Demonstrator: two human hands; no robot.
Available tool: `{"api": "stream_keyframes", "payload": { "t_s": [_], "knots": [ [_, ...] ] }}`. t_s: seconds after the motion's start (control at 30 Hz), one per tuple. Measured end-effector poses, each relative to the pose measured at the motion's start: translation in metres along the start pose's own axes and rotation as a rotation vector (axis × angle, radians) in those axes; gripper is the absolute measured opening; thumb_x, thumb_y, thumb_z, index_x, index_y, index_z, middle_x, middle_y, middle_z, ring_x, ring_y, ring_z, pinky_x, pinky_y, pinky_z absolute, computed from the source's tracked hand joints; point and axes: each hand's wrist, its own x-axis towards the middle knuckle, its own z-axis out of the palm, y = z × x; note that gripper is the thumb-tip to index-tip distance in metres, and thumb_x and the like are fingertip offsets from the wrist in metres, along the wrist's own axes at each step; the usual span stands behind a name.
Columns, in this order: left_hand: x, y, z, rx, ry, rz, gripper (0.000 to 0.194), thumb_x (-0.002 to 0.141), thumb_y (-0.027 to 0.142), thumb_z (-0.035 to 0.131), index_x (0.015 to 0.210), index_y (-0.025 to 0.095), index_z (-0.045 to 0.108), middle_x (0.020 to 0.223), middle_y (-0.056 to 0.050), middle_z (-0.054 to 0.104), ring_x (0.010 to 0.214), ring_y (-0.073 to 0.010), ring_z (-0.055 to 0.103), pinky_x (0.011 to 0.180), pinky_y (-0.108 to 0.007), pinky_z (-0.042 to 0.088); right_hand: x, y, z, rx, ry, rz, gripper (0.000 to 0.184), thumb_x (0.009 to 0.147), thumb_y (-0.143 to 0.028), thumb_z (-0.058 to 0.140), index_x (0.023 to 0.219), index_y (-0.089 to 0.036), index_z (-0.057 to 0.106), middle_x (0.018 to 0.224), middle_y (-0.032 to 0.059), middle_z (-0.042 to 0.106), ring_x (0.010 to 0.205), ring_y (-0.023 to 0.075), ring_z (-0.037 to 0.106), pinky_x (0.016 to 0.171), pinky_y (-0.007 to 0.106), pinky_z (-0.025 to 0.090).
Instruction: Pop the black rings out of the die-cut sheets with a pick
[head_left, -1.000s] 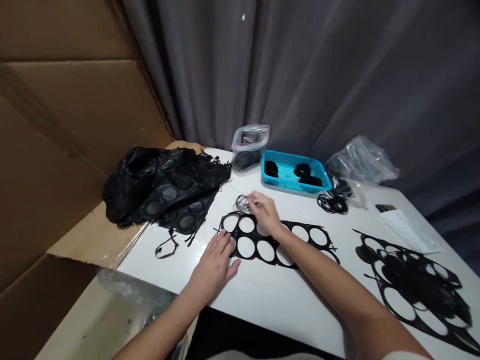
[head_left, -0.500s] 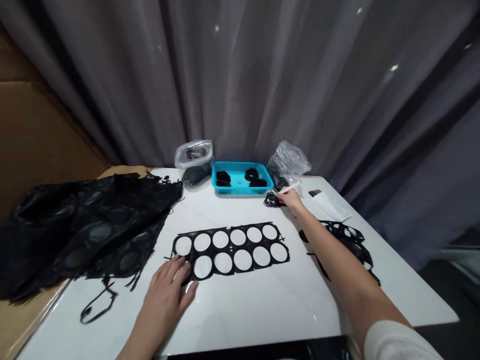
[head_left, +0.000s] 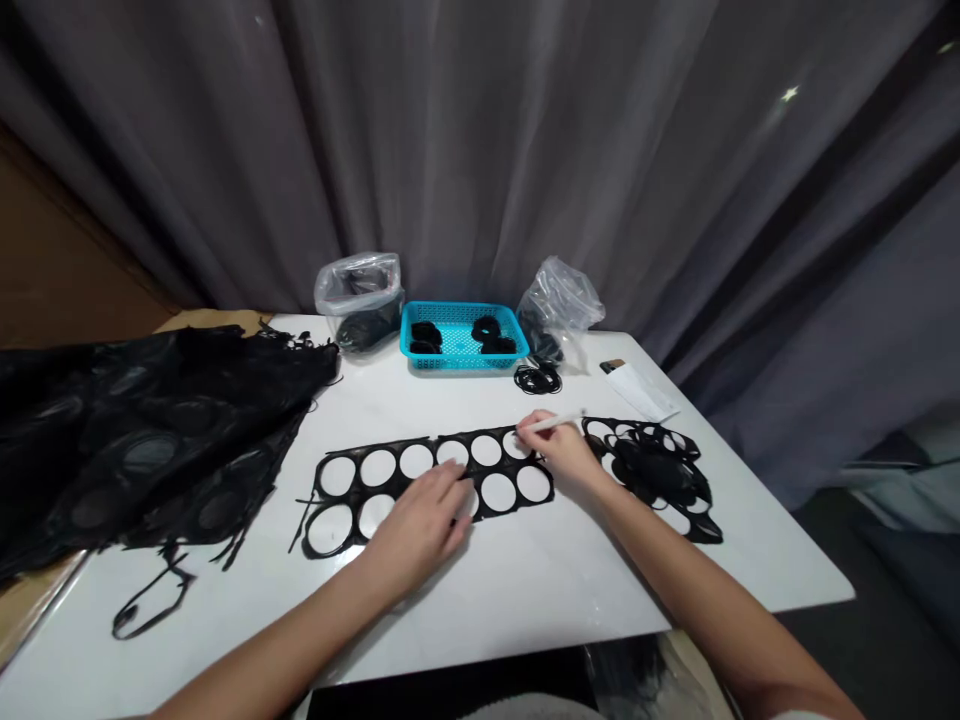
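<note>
A flat black rubber-like sheet (head_left: 356, 497) with two rows of round holes lies on the white table in front of me. My left hand (head_left: 426, 515) rests on its middle, fingers spread and palm down, covering some holes. My right hand (head_left: 559, 455) pinches a slim white pen-like tool (head_left: 556, 421) at the sheet's upper right corner. The tool's tip is hidden at my fingertips, by the last hole of the upper row. A loose pile of thin black rings (head_left: 538, 378) lies beyond my right hand.
A blue basket (head_left: 465, 362) holds several black ring bundles, between two clear plastic bags (head_left: 360, 300) (head_left: 562, 300). More holed black sheets (head_left: 660, 470) lie right, and a large black heap (head_left: 150, 430) left. A white paper (head_left: 641, 390) partly covers a phone-like object (head_left: 612, 366).
My right hand has come back from the ring pile to the sheet's right end, still with the white tool. My left hand has shifted from the sheet's left end to its middle.
</note>
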Motion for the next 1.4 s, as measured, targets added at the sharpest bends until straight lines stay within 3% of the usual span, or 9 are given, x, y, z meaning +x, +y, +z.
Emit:
{"api": "stream_keyframes", "payload": {
  "t_s": [0.13,0.3,0.6,0.77,0.87,0.97,1.13,1.4],
  "knots": [
    [0.036,0.017,0.029,-0.032,-0.114,0.102,0.047,0.092,0.028,0.061,0.136,0.013,0.05,0.148,-0.017,0.048,0.139,-0.0307,0.043,0.113,-0.044,0.038,-0.025,0.001,0.007,-0.083,-0.047,-0.057,0.014,0.085,-0.03,0.06,0.076,-0.02,0.064,0.091,0.0047,0.068,0.086,0.0204,0.063,0.081,0.032,0.046],
    [0.045,0.019,0.049,0.011,-0.148,0.086,0.052,0.096,0.039,0.059,0.141,0.015,0.048,0.148,-0.016,0.049,0.137,-0.0326,0.046,0.112,-0.046,0.037,-0.03,0.008,0.001,-0.075,-0.057,-0.061,0.017,0.087,-0.029,0.058,0.073,-0.021,0.059,0.094,0.0047,0.067,0.092,0.0207,0.064,0.086,0.033,0.045],
    [0.042,0.019,0.048,0.056,-0.178,0.092,0.056,0.094,0.039,0.063,0.141,0.012,0.049,0.151,-0.015,0.046,0.136,-0.034,0.045,0.112,-0.045,0.037,-0.03,0.016,0.004,-0.138,-0.073,-0.139,0.013,0.092,-0.024,0.056,0.08,-0.021,0.062,0.095,0.0051,0.069,0.09,0.0199,0.064,0.084,0.033,0.047],
    [0.042,0.018,0.051,0.038,-0.172,0.091,0.058,0.094,0.039,0.063,0.143,0.013,0.047,0.152,-0.015,0.045,0.136,-0.0342,0.045,0.111,-0.048,0.037,-0.033,0.01,0.007,-0.531,-0.188,-0.387,0.018,0.097,-0.016,0.047,0.102,-0.018,0.064,0.097,0.0108,0.07,0.095,0.0257,0.059,0.086,0.039,0.044],
    [0.042,0.018,0.05,0.034,-0.18,0.088,0.056,0.093,0.038,0.063,0.142,0.014,0.048,0.152,-0.014,0.045,0.136,-0.0341,0.044,0.11,-0.048,0.038,-0.023,0.007,0.004,-0.679,-0.163,-0.369,0.018,0.097,-0.015,0.046,0.097,-0.017,0.064,0.093,0.0116,0.069,0.091,0.0262,0.059,0.083,0.039,0.042],
    [0.042,0.018,0.047,0.032,-0.185,0.086,0.055,0.093,0.037,0.064,0.141,0.014,0.049,0.152,-0.014,0.046,0.136,-0.0342,0.044,0.11,-0.048,0.038,-0.009,0.004,-0.007,-0.569,-0.2,-0.308,0.014,0.096,-0.017,0.05,0.092,-0.019,0.063,0.086,0.0068,0.068,0.085,0.0225,0.06,0.079,0.034,0.043],
    [0.039,0.017,0.044,0.024,-0.178,0.116,0.054,0.094,0.038,0.062,0.141,0.016,0.048,0.152,-0.013,0.046,0.139,-0.0328,0.042,0.112,-0.046,0.036,-0.002,0.001,-0.018,-0.366,-0.246,-0.219,0.011,0.093,-0.019,0.054,0.086,-0.021,0.063,0.094,0.0038,0.069,0.088,0.0192,0.062,0.079,0.031,0.045],
    [0.039,0.018,0.043,-0.003,-0.197,0.095,0.053,0.093,0.035,0.063,0.14,0.016,0.049,0.151,-0.014,0.046,0.139,-0.0335,0.042,0.113,-0.049,0.036,-0.02,0.002,-0.002,-0.319,-0.191,-0.22,0.014,0.092,-0.017,0.053,0.08,-0.021,0.059,0.099,0.005,0.069,0.095,0.0201,0.063,0.085,0.032,0.046]
  ]
}}
